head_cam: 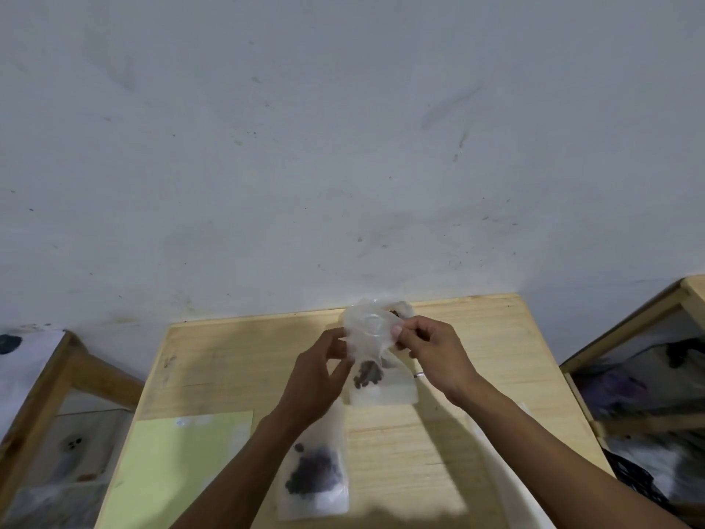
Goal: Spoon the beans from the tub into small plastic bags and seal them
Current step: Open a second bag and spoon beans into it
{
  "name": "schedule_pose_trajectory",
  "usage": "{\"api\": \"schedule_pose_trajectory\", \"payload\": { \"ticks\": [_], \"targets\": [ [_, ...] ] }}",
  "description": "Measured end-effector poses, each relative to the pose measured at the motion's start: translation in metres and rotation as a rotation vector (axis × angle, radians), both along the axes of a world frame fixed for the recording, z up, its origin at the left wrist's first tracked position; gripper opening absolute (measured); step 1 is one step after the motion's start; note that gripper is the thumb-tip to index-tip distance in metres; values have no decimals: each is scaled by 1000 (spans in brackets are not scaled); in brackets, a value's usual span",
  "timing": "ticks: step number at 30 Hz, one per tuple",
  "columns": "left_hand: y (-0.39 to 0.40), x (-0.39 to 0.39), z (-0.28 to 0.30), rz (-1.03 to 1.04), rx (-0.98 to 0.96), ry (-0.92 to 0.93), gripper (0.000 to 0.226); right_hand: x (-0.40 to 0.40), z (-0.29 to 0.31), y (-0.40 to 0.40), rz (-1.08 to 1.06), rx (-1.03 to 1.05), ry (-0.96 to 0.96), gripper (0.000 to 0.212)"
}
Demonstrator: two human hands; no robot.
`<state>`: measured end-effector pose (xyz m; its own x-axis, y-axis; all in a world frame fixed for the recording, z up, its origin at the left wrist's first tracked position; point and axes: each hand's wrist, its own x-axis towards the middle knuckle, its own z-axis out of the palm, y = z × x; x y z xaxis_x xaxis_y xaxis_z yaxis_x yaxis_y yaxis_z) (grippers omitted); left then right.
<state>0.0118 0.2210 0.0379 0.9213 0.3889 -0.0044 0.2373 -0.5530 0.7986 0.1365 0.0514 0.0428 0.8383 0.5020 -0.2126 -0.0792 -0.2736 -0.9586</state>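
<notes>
Filled bag (313, 475) of dark beans lies flat on the wooden table (477, 337), nearest the camera, between the forearms. Up above it, left hand (324, 372) and right hand (431, 351) both pinch the top of a clear plastic bag (368, 337) held in the air, a small clump of beans (368, 374) hanging at its bottom. Step looks like sealing: best to keep the beans settled low, line up the two mouth edges, and run pinched fingers along the strip end to end; top looks crumpled, so flatten first or the seal may skip. White tub (385, 395) sits right behind and below the held bag, mostly hidden, contents hard to tell. Yellow-green sheet (183, 463) lies at the left with spare bags (213, 423) on it, blurred. Nothing blocks the hands; swinging the bag could knock the tub.
</notes>
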Motion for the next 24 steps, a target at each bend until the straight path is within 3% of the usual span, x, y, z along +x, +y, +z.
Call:
{"api": "schedule_pose_trajectory", "payload": {
  "ticks": [5,12,18,24],
  "targets": [
    [3,0,0,132,-43,14,22,-3,9,1,75,-74,-83,19],
    [17,-1,9,70,29,-17,19,18,25,-9,176,-189,-215,17],
    [21,7,26,115,-120,-71,7,19,37,-10,227,-171,-256,14],
    [17,10,32,46,-25,-79,9,18,50,-8,287,-169,-334,7]
  ]
}}
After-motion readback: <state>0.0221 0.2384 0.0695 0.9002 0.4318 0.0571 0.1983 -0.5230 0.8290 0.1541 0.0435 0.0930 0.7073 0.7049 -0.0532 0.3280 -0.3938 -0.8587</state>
